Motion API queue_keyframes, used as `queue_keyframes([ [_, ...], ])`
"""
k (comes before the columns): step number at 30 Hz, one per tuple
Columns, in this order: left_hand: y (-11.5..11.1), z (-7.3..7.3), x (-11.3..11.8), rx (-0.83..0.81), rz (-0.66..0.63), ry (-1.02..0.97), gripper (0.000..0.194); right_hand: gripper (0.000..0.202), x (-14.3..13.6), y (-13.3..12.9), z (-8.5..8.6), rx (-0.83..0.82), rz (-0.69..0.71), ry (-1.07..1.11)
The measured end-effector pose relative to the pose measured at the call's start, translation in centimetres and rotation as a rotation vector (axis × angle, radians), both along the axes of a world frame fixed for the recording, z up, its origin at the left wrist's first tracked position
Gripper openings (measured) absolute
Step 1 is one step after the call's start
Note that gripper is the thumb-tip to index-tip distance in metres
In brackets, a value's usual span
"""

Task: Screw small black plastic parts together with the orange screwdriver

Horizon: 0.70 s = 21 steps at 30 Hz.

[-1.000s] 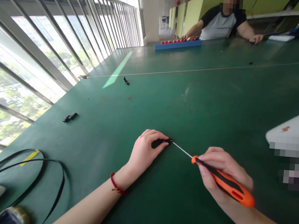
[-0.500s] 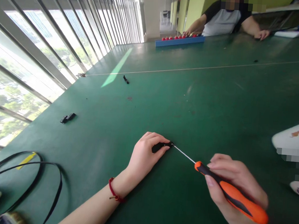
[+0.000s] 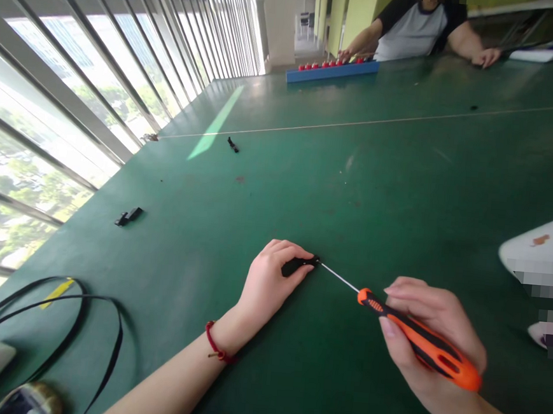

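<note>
My left hand (image 3: 268, 280) rests on the green table (image 3: 201, 195), its thumb and fingers pinching a small black part (image 3: 294, 266). The tip of an orange and black screwdriver (image 3: 419, 336) meets the right end of that part. Around the screwdriver's handle, my right hand (image 3: 439, 328) has its thumb on the near side and its fingers on the far side. The thin metal shaft slants down to the right from the part to the handle. A red cord bracelet (image 3: 215, 342) circles my left wrist.
Black pieces lie at the left (image 3: 129, 216) and farther back (image 3: 233, 145). A looped black cable (image 3: 117, 335) is at lower left. White objects stand at the right edge. Across the table, a person (image 3: 415, 26) touches a blue rack (image 3: 332, 73) with red pieces.
The screwdriver handle has turned about its axis, and my right hand has shifted slightly up and left. My left hand still pinches the black part. The whole view has shifted a little.
</note>
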<state>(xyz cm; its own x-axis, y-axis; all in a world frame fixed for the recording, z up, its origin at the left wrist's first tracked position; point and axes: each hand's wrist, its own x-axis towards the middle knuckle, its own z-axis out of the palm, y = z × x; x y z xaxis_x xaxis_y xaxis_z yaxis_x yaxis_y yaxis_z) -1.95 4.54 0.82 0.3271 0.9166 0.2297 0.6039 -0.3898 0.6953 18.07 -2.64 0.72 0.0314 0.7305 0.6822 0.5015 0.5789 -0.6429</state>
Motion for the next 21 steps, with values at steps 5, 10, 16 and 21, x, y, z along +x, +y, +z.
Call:
queue_keyframes([
  [5, 0.04, -0.02, -0.03, 0.003, 0.005, 0.006, 0.009, 0.030, 0.00, -0.11, -0.06, -0.027, 0.001, 0.046],
  [10, 0.05, -0.15, -0.03, 0.011, 0.002, 0.012, 0.009, 0.018, 0.31, 0.11, 0.03, 0.009, 0.037, -0.074],
  [16, -0.03, -0.19, -0.03, 0.033, -0.015, 0.013, 0.010, 0.034, 0.12, 0.04, -0.27, 0.001, 0.008, 0.106],
  [21, -0.09, -0.25, 0.00, 0.067, -0.036, 0.038, 0.011, 0.018, 0.44, 0.02, -0.09, 0.023, 0.050, -0.100],
])
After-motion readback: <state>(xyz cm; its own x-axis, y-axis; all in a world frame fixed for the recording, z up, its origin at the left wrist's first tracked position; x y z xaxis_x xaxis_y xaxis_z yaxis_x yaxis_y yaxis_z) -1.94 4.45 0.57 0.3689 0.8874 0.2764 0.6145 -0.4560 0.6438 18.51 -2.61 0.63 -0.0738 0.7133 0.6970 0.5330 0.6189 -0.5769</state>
